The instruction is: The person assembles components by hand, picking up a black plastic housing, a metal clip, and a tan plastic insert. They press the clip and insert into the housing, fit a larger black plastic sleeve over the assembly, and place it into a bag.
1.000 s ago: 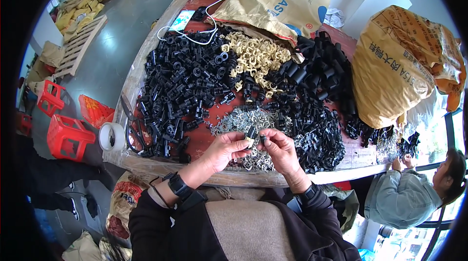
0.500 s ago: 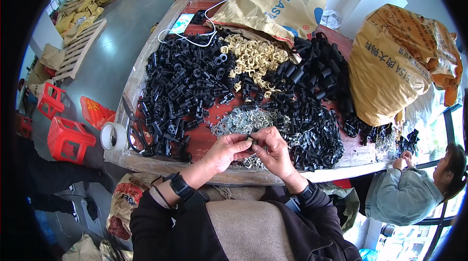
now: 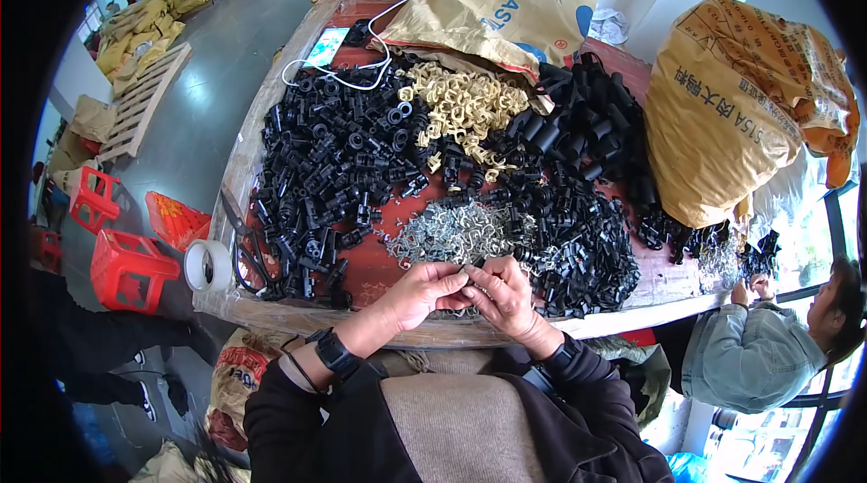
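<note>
My left hand (image 3: 417, 299) and my right hand (image 3: 508, 298) meet fingertip to fingertip above the table's near edge. Both are closed in a pinch on a small black part (image 3: 479, 262), mostly covered by the fingers, so its exact kind is unclear. Just beyond the fingertips spreads a pile of small silvery metal hooks or clips (image 3: 442, 232). Small black plastic pieces (image 3: 591, 262) are heaped to the right of my right hand. Black plastic fittings (image 3: 330, 153) fill the left side, with cream-coloured plastic rings (image 3: 465, 108) behind the metal pile.
Black tube-like pieces (image 3: 551, 135) lie at the back right, beside a large yellow sack (image 3: 722, 113). Scissors (image 3: 237, 217) and a tape roll (image 3: 208, 264) sit at the table's left edge. Red stools (image 3: 131, 271) stand on the floor. A co-worker (image 3: 759, 348) handles parts at right.
My hands stay pinched together; the right fingers have shifted, lying flatter and covering more of the black part. The whole view has shifted slightly.
</note>
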### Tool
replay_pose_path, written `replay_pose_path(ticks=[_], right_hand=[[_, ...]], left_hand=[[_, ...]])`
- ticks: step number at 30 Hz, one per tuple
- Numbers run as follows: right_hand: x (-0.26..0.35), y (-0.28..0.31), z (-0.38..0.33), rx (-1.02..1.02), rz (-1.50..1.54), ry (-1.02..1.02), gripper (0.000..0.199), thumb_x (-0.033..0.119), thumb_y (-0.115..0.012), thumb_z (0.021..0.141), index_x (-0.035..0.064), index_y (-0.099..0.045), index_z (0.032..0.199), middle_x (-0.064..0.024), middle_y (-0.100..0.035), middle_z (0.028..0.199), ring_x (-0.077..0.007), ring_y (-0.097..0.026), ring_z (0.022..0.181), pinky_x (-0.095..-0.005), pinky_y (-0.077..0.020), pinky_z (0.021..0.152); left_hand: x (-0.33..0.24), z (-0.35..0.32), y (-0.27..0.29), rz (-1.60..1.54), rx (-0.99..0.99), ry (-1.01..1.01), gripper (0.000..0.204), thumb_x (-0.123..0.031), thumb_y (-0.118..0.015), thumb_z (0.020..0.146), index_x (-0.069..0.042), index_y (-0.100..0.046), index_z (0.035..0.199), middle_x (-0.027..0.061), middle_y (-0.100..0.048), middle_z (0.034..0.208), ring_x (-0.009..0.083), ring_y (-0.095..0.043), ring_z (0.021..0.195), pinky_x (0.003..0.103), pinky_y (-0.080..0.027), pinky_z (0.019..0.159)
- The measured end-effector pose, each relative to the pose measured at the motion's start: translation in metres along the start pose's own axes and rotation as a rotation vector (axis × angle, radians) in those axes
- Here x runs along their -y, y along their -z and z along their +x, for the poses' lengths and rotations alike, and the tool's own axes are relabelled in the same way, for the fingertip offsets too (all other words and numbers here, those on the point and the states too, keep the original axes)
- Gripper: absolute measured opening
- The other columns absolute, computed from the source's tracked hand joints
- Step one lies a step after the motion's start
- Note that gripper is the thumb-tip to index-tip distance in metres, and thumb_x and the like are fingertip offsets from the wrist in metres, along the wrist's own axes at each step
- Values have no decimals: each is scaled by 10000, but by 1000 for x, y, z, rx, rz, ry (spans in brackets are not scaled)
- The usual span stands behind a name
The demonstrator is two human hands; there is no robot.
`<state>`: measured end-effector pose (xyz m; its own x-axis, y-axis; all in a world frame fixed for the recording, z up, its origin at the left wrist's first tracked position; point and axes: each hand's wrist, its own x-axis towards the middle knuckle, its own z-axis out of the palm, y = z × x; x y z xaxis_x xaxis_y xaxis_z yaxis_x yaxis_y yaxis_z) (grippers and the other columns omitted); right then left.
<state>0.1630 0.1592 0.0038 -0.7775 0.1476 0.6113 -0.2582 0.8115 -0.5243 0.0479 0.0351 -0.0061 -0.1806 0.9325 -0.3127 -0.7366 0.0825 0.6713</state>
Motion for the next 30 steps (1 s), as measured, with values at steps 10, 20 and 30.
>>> replay_pose_path(ticks=[10, 20, 30], right_hand=[[-75, 52, 35, -198, -245, -237, 227, 35, -615, 671, 39, -552, 889, -85, -534, 767, -207, -518, 617, -285, -430, 535], [-239, 70, 54, 55, -905, -813, 399, 278, -586, 679, 32, -487, 977, -116, -542, 891, -289, -524, 831, -413, -414, 717], [-210, 85, 36, 111, -626, -817, 501, 246, -570, 662, 36, -408, 1087, -182, -533, 1007, -346, -514, 907, -406, -419, 759]], left_hand=[[-12, 13, 25, 119, -45, -107, 213, -153, -526, 810, 3, -521, 955, 68, -570, 797, 105, -539, 616, 221, -468, 543], [-15, 29, 25, 20, -155, -132, 224, -98, -584, 769, -7, -486, 948, 68, -588, 797, 106, -563, 617, 200, -461, 537], [-14, 22, 22, -26, -154, -86, 223, -73, -576, 770, -6, -495, 966, 44, -572, 759, 102, -554, 618, 207, -462, 558]])
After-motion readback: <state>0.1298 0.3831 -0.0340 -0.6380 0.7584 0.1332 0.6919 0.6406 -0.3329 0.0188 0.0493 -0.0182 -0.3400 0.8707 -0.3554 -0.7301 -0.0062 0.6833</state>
